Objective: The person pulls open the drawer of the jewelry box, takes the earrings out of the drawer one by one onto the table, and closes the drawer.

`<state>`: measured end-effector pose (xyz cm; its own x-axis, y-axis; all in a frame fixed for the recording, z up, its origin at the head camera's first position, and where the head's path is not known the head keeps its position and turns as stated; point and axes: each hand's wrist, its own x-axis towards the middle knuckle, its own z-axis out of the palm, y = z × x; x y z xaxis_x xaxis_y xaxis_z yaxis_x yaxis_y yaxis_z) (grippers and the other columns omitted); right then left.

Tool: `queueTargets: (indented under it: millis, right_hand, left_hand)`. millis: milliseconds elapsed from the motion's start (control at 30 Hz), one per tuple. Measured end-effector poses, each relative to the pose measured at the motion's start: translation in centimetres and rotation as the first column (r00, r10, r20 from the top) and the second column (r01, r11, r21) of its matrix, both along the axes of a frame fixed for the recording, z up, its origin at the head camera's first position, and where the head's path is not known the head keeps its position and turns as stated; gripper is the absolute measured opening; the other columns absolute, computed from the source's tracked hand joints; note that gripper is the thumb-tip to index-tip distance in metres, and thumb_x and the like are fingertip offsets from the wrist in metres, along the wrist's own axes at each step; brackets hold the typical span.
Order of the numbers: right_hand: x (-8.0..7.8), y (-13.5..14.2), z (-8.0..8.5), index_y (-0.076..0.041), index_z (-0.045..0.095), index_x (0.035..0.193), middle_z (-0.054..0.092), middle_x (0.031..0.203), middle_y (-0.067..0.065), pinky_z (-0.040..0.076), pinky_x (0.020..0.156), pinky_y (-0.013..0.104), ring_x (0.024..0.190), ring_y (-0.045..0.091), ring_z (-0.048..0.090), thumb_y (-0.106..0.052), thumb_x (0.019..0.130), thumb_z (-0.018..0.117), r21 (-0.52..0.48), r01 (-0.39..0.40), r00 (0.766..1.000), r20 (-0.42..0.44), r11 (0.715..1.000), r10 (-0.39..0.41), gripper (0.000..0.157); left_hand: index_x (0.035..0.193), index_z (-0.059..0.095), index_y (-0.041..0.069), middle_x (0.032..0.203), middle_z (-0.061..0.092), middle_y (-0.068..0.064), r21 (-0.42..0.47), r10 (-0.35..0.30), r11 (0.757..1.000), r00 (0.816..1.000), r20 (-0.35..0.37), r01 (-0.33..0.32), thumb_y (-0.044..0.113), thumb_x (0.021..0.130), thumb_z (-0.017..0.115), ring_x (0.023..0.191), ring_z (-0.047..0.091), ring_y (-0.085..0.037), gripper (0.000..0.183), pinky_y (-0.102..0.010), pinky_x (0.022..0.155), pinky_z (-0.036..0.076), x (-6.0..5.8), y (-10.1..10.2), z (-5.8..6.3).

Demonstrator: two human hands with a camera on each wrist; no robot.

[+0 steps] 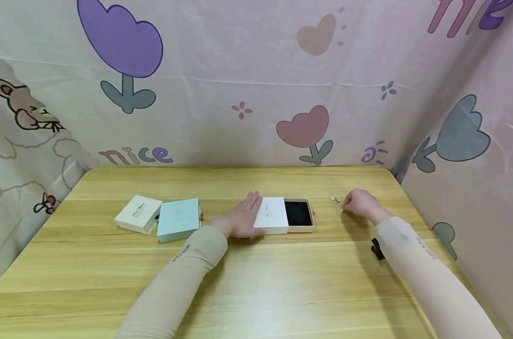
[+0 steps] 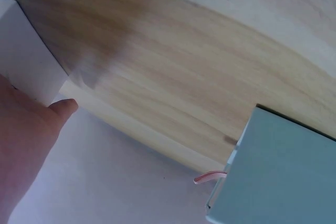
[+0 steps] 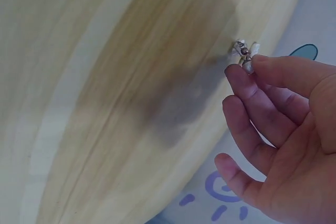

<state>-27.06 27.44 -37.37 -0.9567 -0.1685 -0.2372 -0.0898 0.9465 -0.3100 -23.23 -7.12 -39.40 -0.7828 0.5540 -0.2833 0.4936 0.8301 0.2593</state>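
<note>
My left hand (image 1: 243,219) lies with straight fingers on the left part of a white box sleeve (image 1: 271,215). From the sleeve's right end a drawer (image 1: 299,215) with a pink rim and black lining is pulled partly out. To the right of it, my right hand (image 1: 362,204) pinches a small piece of jewellery (image 3: 247,66) with a pearly white bead between thumb and fingertip. The other fingers are loosely bent. More small shiny jewellery (image 1: 333,199) lies on the table just left of that hand.
Left of my left hand stands a pale blue-green box (image 1: 178,219) with a pink ribbon tab (image 2: 210,176). A cream box (image 1: 139,213) with lettering sits beside it, further left. A printed cloth (image 1: 214,89) hangs behind the wooden table (image 1: 256,282) and along both sides.
</note>
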Motion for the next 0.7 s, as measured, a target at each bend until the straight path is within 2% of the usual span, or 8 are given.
queueTargets:
  millis: [200,400,700]
  right_hand:
    - [-0.07,0.46,-0.31,-0.001,0.067,0.081,0.062,0.072,0.005,0.040,0.058,0.025,0.064,0.013,0.050,-0.013,0.085,0.062,0.008,-0.001,1.000,0.017,1.000,0.001,0.014]
    - [-0.09,0.73,-0.47,-0.002,0.066,0.076,0.060,0.068,0.004,0.038,0.055,0.024,0.060,0.012,0.047,-0.011,0.085,0.061,0.004,0.001,1.000,0.030,1.000,-0.001,0.013]
    - [0.13,0.80,-0.54,-0.001,0.066,0.081,0.061,0.071,0.004,0.039,0.056,0.024,0.063,0.013,0.049,-0.009,0.082,0.061,0.007,0.015,0.999,0.048,1.000,-0.015,0.010]
  left_hand:
    - [0.149,-0.002,-0.001,0.157,-0.009,-0.017,-0.010,-0.001,1.000,1.000,-0.002,0.001,0.054,0.090,0.047,0.145,-0.008,-0.030,0.094,-0.041,0.119,0.008,0.03,0.04,0.13]
    - [0.149,-0.002,-0.001,0.157,-0.007,-0.018,-0.012,-0.003,1.000,1.000,-0.010,0.003,0.053,0.090,0.048,0.145,-0.008,-0.031,0.094,-0.042,0.119,0.009,-0.02,0.05,0.02]
    - [0.149,-0.001,-0.001,0.157,-0.008,-0.017,-0.007,-0.001,1.000,1.000,-0.009,0.001,0.054,0.090,0.048,0.146,-0.007,-0.030,0.094,-0.041,0.119,0.009,-0.06,0.04,-0.05]
